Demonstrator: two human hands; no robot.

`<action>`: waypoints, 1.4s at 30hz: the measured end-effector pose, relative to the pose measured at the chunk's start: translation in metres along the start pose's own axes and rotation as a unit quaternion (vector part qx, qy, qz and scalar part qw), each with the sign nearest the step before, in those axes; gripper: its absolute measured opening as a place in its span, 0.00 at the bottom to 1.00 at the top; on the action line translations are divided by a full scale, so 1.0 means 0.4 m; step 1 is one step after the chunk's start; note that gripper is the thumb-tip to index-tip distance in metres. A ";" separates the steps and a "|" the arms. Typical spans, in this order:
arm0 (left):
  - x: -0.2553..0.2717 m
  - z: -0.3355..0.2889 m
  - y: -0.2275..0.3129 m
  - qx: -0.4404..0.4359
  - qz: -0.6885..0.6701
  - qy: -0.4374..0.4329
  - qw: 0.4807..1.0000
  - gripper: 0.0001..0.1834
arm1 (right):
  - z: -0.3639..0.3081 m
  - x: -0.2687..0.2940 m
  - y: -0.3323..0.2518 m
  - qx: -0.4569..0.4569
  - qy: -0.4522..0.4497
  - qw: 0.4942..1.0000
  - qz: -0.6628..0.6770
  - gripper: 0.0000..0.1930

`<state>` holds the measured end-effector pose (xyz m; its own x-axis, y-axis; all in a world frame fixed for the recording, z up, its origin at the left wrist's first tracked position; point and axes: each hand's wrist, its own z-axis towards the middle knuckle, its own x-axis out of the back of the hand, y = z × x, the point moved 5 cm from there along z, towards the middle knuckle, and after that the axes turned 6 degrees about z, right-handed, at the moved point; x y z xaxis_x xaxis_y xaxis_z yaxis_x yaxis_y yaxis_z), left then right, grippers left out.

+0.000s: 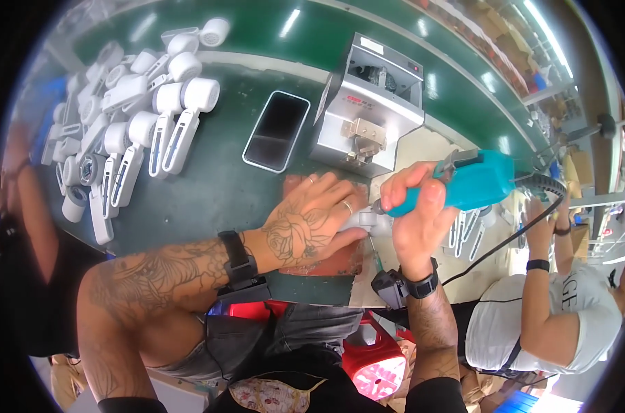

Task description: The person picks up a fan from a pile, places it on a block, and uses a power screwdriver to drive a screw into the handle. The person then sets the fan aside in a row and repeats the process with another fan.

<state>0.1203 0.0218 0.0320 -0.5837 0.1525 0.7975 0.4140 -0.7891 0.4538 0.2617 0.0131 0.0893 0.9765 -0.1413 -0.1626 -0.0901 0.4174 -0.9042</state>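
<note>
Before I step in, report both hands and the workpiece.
Left hand holding white part over red mat. Right hand gripping teal power tool, nose near the part. Phone beyond left hand, apart from both.

Grey machine (388,113) bears red print (362,100); white shirt (495,325), dark letters (569,292).

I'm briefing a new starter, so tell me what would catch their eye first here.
The bright teal power tool in the person's right hand, right of centre, stands out first. Next comes the heap of white devices at the left of the green table. The silver machine, upper centre, beside the dark phone, draws the eye too.
</note>
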 end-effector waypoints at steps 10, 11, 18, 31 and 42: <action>0.011 -0.008 0.000 0.009 0.004 -0.012 1.000 0.24 | 0.084 -0.056 -0.038 0.040 0.056 0.996 -0.061 0.24; 0.016 -0.015 0.000 0.007 0.017 0.008 1.000 0.25 | 0.110 -0.082 -0.036 0.055 0.038 0.996 -0.059 0.23; 0.008 -0.007 0.021 -0.009 -0.005 -0.018 1.000 0.28 | 0.143 -0.064 0.037 0.053 0.025 0.998 0.008 0.19; 0.007 0.004 -0.003 0.010 -0.037 -0.014 0.999 0.19 | -0.040 0.021 -0.063 0.010 0.048 0.998 -0.025 0.35; 0.005 0.003 -0.019 0.004 -0.033 -0.006 0.999 0.19 | -0.059 0.015 -0.017 -0.020 0.025 0.999 0.020 0.29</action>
<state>0.1169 0.0289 0.0306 -0.6011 0.2110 0.7708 0.3812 -0.7720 0.5086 0.2635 -0.0119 0.0853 0.9612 -0.1695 -0.2178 -0.1383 0.3874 -0.9115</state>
